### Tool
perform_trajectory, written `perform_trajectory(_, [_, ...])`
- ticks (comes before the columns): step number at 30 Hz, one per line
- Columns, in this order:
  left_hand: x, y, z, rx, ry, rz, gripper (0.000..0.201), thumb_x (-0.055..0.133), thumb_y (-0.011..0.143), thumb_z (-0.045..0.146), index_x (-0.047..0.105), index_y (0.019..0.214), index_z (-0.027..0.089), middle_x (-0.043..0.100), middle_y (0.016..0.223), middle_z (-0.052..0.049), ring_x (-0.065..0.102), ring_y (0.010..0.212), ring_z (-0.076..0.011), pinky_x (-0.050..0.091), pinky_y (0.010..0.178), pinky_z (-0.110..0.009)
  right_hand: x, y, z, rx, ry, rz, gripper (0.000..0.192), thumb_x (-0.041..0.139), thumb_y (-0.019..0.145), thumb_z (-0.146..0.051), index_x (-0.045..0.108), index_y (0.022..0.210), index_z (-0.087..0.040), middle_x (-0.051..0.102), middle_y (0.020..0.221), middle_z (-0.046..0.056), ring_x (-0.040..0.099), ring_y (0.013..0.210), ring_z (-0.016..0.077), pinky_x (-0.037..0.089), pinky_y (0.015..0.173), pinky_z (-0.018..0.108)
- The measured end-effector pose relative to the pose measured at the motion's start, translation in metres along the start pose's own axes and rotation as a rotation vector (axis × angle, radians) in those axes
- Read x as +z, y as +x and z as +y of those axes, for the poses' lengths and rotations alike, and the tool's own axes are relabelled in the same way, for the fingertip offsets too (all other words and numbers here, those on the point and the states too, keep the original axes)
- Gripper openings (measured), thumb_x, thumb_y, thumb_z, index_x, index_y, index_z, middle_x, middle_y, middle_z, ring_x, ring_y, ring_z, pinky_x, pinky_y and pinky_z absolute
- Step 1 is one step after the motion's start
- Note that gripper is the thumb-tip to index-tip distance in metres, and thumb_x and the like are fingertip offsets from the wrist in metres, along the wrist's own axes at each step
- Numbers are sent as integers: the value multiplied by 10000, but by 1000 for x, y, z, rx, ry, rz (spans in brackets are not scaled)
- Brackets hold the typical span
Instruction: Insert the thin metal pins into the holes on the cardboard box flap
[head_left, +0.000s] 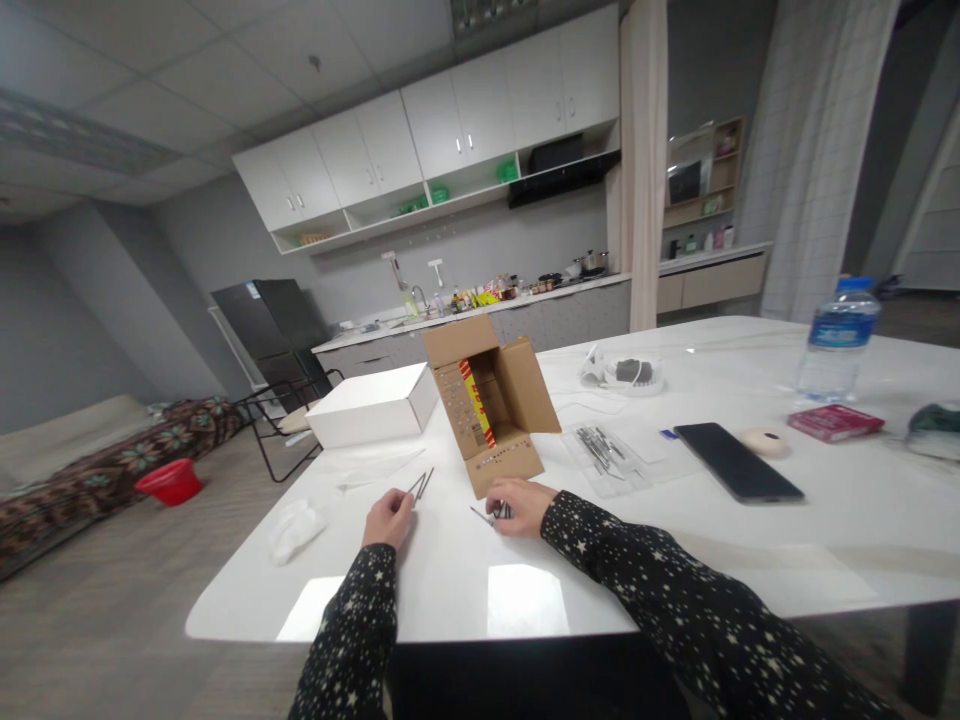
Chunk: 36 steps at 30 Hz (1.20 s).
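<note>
A few thin dark metal pins (421, 485) were pinched between the fingertips of the left hand (388, 517), their free ends pointing up and away over the white table (825, 520). More pins of the same kind (491, 514) lay on the tabletop under the right hand (523, 505), whose fingers were curled down onto them; whether they were actually gripped could not be told. Both hands rested near the table's near edge, close together, with star-patterned dark sleeves (660, 590) behind them.

Just beyond the right hand an open cardboard box (487, 405) stood tipped on its side, its flaps spread. To its left a closed white box (373, 405) sat, and a crumpled white tissue (295, 527) lay near the left edge. To the right of the cardboard box a clear plastic packet (604, 455) holding further pins was seen, then a black phone (737, 462), a small red box (834, 422) and, farther off, a water bottle (838, 340).
</note>
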<state>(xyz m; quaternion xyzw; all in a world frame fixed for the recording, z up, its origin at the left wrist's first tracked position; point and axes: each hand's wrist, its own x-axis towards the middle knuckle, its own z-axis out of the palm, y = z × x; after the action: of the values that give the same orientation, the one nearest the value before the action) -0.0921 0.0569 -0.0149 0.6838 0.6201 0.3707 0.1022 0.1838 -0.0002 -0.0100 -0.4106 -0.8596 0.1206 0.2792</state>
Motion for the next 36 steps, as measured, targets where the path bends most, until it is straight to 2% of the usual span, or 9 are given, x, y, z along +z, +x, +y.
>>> perform_trajectory(8, [-1, -1, 3, -13, 5, -2, 299, 436, 714, 456, 547, 632, 191, 570, 598, 6, 511, 642, -148, 376, 648, -256, -1, 1, -1, 9, 27, -11, 170, 616, 627, -182, 575, 792, -169, 592, 779, 9, 522, 685, 129, 379, 613, 217])
perform_trajectory(17, [-1, -1, 3, -27, 8, -4, 288, 441, 718, 445, 554, 641, 191, 569, 596, 8, 515, 638, -148, 378, 649, -259, 1, 1, 0, -34, 35, -26, 171, 588, 601, -129, 587, 767, -172, 591, 783, 9, 529, 704, 133, 402, 646, 219])
perform_trajectory(23, [-3, -3, 7, -21, 0, -1, 284, 445, 717, 437, 551, 625, 189, 568, 585, 11, 519, 633, -144, 380, 637, -251, 1, 2, -2, -33, 55, -45, 166, 570, 603, -100, 599, 754, -161, 591, 757, 7, 517, 663, 117, 392, 611, 203])
perform_trajectory(36, [1, -2, 4, -2, 0, 17, 280, 441, 738, 433, 536, 633, 191, 540, 564, 11, 499, 610, -147, 372, 635, -260, 0, 3, -5, 42, -5, -4, 147, 551, 632, -85, 587, 752, -162, 583, 742, 12, 516, 698, 135, 369, 640, 220])
